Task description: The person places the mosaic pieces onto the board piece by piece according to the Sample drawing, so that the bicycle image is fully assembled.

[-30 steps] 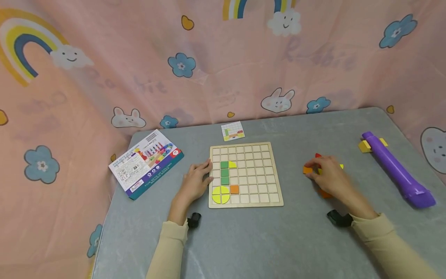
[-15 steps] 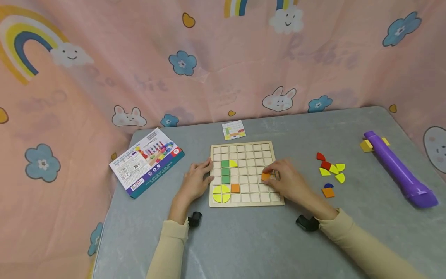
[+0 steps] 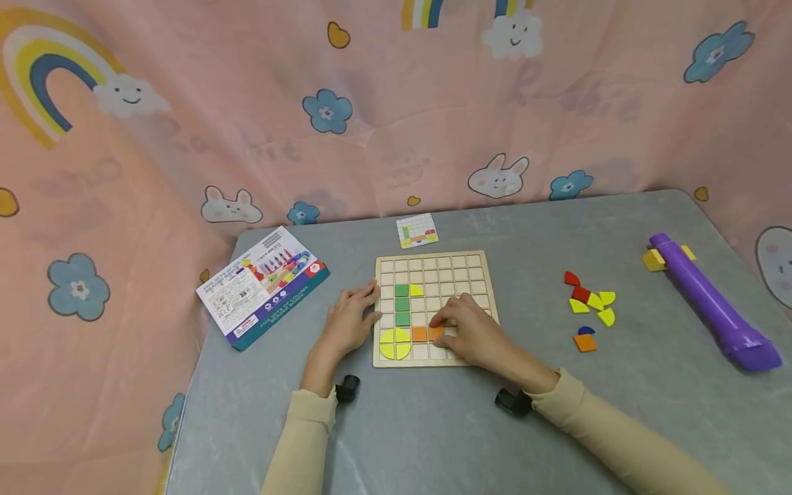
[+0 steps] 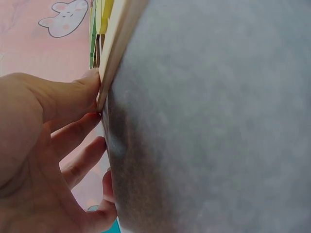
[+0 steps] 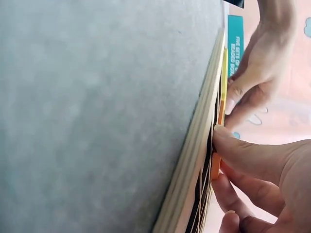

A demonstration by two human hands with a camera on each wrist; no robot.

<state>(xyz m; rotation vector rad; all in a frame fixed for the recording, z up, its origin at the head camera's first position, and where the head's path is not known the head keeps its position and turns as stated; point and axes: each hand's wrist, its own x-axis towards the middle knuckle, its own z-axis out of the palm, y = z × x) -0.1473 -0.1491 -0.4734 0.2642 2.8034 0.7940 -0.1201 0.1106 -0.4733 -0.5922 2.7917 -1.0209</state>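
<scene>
My right hand (image 3: 473, 335) pinches an orange square tile (image 3: 436, 333) between thumb and fingers. It lies at a cell of the wooden grid board (image 3: 460, 276), right beside another orange square (image 3: 419, 335); whether it sits fully down I cannot tell. In the right wrist view the held tile (image 5: 215, 166) shows edge-on at the board. My left hand (image 3: 348, 322) rests at the board's left edge, its thumb (image 4: 80, 92) touching the rim in the left wrist view. Green squares (image 3: 403, 304), a yellow quarter (image 3: 416, 291) and a circle of yellow quarters (image 3: 394, 344) occupy other cells.
Loose red, yellow, blue and orange pieces (image 3: 581, 295) lie right of the board. A small pattern card (image 3: 417, 231) is behind it. A printed box (image 3: 262, 287) lies at left. At far right, a purple tube (image 3: 711, 302) rests against a yellow block (image 3: 654, 260).
My right hand has carried an orange tile from the loose pieces leftward across the board to the cell beside the first orange square. The left hand has stayed at the board's left edge.
</scene>
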